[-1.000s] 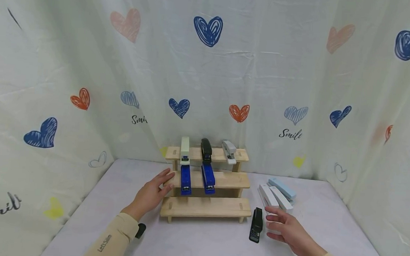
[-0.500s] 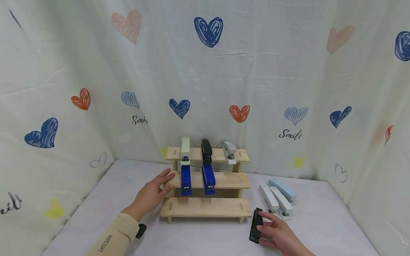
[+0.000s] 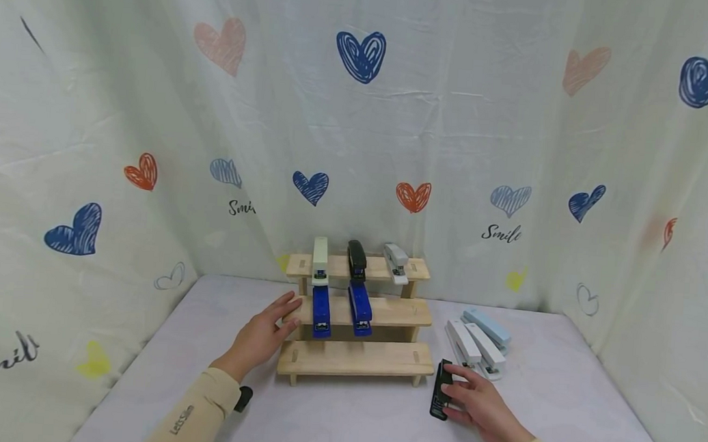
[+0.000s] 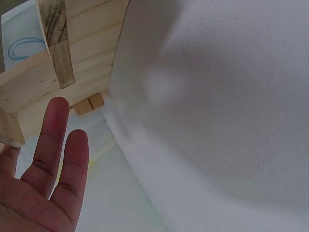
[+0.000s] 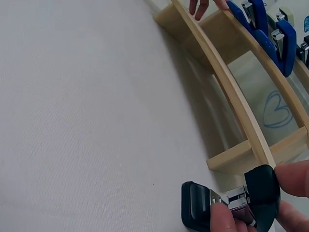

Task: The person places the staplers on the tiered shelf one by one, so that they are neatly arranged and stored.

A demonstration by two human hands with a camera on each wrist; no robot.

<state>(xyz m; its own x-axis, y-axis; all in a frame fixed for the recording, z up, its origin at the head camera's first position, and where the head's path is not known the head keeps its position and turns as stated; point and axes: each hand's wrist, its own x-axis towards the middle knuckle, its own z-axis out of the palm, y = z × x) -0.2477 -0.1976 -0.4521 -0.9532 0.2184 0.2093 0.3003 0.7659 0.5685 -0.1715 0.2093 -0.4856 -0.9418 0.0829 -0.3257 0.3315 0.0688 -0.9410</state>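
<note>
A black stapler (image 3: pixel 438 395) lies on the table by the front right corner of the wooden three-tier rack (image 3: pixel 353 361). My right hand (image 3: pixel 482 409) pinches it from the right; in the right wrist view, fingers lie on both sides of its black body (image 5: pixel 263 193). My left hand (image 3: pixel 262 334), fingers extended, touches the left end of the rack's middle tier. That tier carries two blue staplers (image 3: pixel 321 311). Along the top tier stand a pale green stapler (image 3: pixel 320 256), another black stapler (image 3: pixel 357 259) and a grey-white stapler (image 3: pixel 396 261).
Right of the rack, two white staplers (image 3: pixel 464 342) lie beside a light blue stapler (image 3: pixel 487 326) on the pale table (image 3: pixel 339 429). A curtain (image 3: pixel 372 133) printed with hearts surrounds the table at the back and sides.
My right hand has moved left from beside the black stapler and now grips it. The stapler has barely shifted. My left hand stays at the rack.
</note>
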